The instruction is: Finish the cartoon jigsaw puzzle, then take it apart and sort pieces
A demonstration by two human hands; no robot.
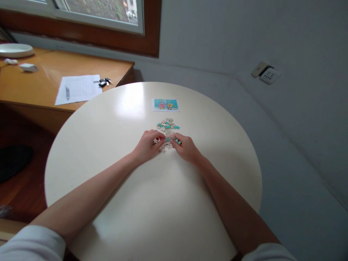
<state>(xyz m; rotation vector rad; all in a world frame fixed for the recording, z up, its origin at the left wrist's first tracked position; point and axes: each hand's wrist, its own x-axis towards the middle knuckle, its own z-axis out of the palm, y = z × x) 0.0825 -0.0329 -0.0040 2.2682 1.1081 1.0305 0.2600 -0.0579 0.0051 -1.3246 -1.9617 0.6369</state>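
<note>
A small heap of jigsaw puzzle pieces (168, 125) lies on the white round table (152, 203), some teal, others showing pale beige backs. More pieces are spread under and between my hands. My left hand (149, 145) is closed, thumb and index finger pinched together at the near part of the heap. Opposite it, my right hand (187, 148) is also in a pinch. Between the two sets of fingertips is a teal puzzle piece (168, 140), which both appear to grip. My fingers partly cover the pieces beneath them.
Beyond the heap lies a picture card (165, 105) with pink and yellow cartoon figures on blue. A wooden desk (114, 67) at the left holds a paper sheet (81, 83), a pen (67, 92) and keys (104, 82). A wall with a socket (270, 75) stands right.
</note>
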